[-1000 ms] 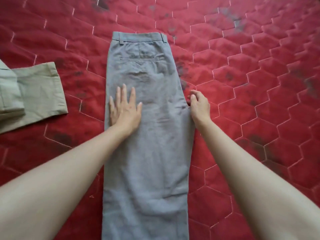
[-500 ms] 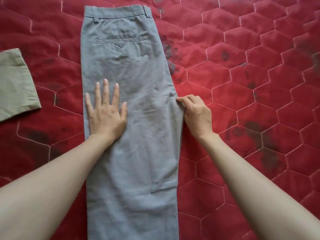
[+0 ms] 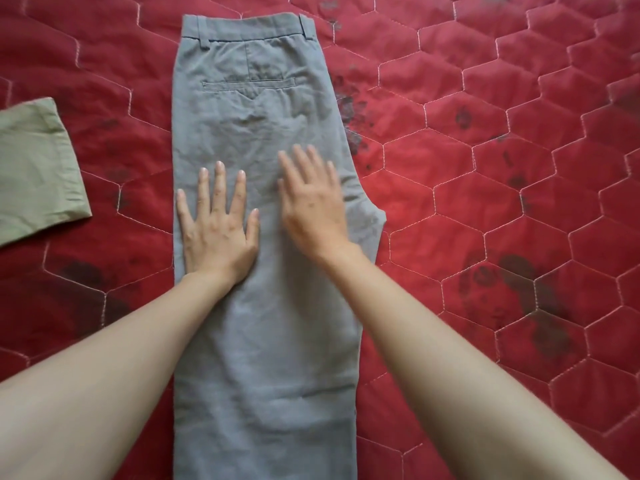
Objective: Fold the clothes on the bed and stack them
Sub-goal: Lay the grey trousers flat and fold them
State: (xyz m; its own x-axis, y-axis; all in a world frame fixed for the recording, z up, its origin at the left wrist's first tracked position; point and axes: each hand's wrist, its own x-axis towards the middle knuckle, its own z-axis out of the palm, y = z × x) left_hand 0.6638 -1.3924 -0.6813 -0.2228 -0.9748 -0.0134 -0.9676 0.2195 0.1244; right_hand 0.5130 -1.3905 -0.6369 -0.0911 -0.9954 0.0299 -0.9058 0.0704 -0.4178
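On grey trousers (image 3: 263,306), both hands (flat) press.

No text, label, brand, number or sign can be read anywhere in the view
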